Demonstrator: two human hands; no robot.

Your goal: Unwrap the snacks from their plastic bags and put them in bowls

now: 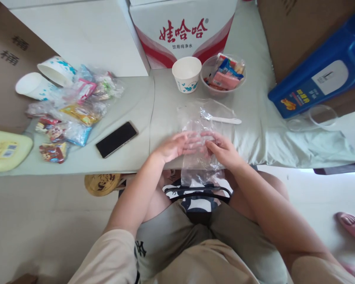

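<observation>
A crinkled clear plastic bag hangs over the table's front edge between my hands. My left hand has its fingers stretched out towards the right, against the film; I cannot tell whether they are inside it or behind it. On the other side, my right hand pinches the film between thumb and bent fingers. Just beyond my fingers, more clear film lies on the cloth. A white plastic utensil rests there, its left end partly wrapped or hidden by shiny film.
A paper cup stands beside a clear bowl of packaged snacks. To the left lie a phone, heaped snack packets and two tipped cups. A blue bottle leans at right near a clear plastic cup.
</observation>
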